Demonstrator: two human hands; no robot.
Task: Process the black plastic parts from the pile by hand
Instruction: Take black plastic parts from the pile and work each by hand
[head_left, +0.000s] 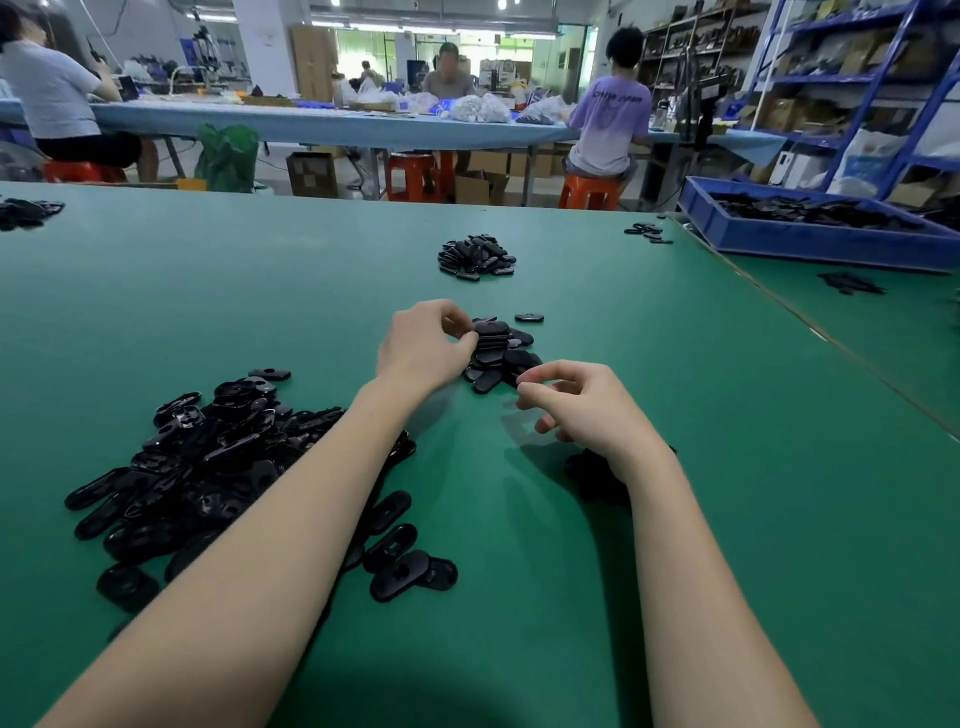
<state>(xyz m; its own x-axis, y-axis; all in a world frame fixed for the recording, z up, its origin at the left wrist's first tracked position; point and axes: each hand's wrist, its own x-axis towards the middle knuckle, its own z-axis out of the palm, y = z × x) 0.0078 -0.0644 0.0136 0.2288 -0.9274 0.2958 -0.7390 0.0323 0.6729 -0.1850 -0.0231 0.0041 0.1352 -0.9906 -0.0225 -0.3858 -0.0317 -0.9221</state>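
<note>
Fingers (460, 340) of the left hand (421, 353) pinch a black plastic part (491, 328) atop the small centre pile (501, 358); the right hand (582, 410) hangs loosely curled, empty. Judging by the big lower-left pile (208, 467) on the tabletop (727, 519), most work remains.

Left forearm (249, 530) covers part of the large pile (208, 467); right wrist (639, 462) hides a dark object (597, 478), identity indeterminate.

both forearms reach forward — left hand (423, 348) fingers curled, pinching; right hand (582, 408) loosely curled.
</note>
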